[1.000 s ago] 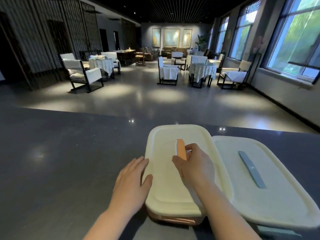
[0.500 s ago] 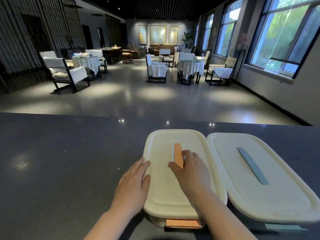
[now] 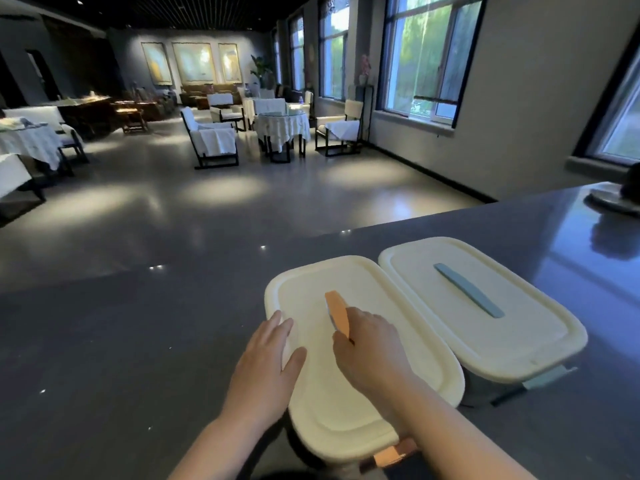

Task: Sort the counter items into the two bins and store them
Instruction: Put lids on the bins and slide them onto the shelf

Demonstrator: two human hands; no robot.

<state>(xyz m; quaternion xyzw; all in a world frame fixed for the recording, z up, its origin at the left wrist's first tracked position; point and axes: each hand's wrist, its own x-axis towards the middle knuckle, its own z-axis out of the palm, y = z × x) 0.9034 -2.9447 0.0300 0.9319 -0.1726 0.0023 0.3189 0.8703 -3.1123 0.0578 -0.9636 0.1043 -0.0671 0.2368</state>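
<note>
Two lidded bins stand side by side on the dark counter [image 3: 138, 341]. The nearer bin's cream lid [image 3: 339, 410] carries an orange handle [image 3: 336, 312]; an orange latch [image 3: 391, 455] shows at its front end. My right hand [image 3: 367, 351] grips that orange handle, fingers curled round it. My left hand [image 3: 266, 372] lies flat on the lid's left edge with fingers straight. The second bin's cream lid [image 3: 485, 327], with a blue-grey handle [image 3: 467, 289], sits closed to the right, untouched. No loose items show on the counter.
A dark object on a round metal base [image 3: 620, 199] stands at the counter's far right. Beyond the counter lies a dining hall with chairs and a cloth-covered table [image 3: 282, 124]. Windows line the right wall.
The view has swung to the left, so both bins now sit lower right in the frame. My hands keep the same hold on the orange-handled lid.
</note>
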